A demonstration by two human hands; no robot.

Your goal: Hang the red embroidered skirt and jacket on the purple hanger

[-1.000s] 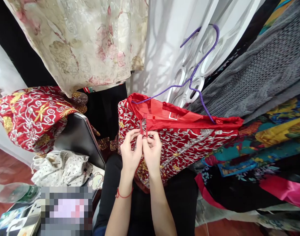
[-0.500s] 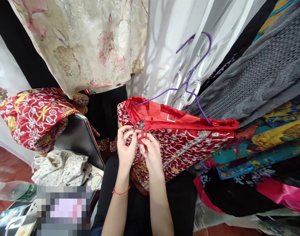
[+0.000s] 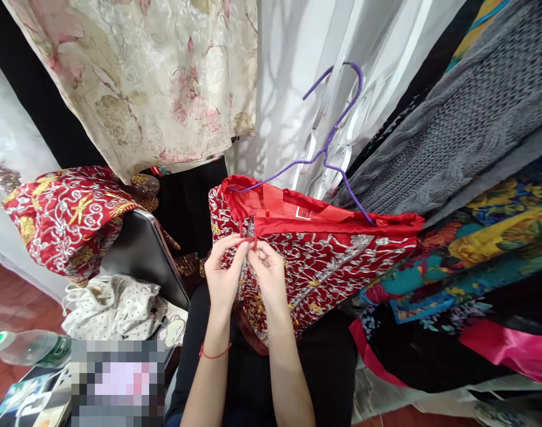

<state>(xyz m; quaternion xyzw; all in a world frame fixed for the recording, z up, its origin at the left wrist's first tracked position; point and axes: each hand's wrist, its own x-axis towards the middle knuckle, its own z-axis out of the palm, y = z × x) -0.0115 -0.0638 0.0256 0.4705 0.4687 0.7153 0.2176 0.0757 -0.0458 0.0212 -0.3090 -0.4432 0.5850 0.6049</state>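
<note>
A red skirt (image 3: 319, 279) with silver and gold embroidery lies over my lap, its red satin waistband (image 3: 293, 227) turned up. The purple hanger (image 3: 327, 151) sits inside the waistband, hook pointing up and away. At the waistband's opening, my left hand (image 3: 224, 270) and my right hand (image 3: 270, 277) nearly touch. Each hand pinches part of a thin red drawstring (image 3: 248, 241), which appears looped or knotted between the fingertips. Fingers partly hide the knot. A pale label (image 3: 303, 212) shows inside the waistband.
Left of me stand a dark chair back (image 3: 142, 249) draped with red embroidered cloth (image 3: 70, 213), a dotted white cloth (image 3: 115, 305) and a plastic bottle (image 3: 35, 349). A cream floral garment (image 3: 164, 77) hangs ahead. Hanging clothes, including a grey knit (image 3: 471, 112), crowd the right.
The red drawstring's larger loop has been drawn in tighter between my fingers. My fingertips have come closer together and slightly up. The view has shifted a little.
</note>
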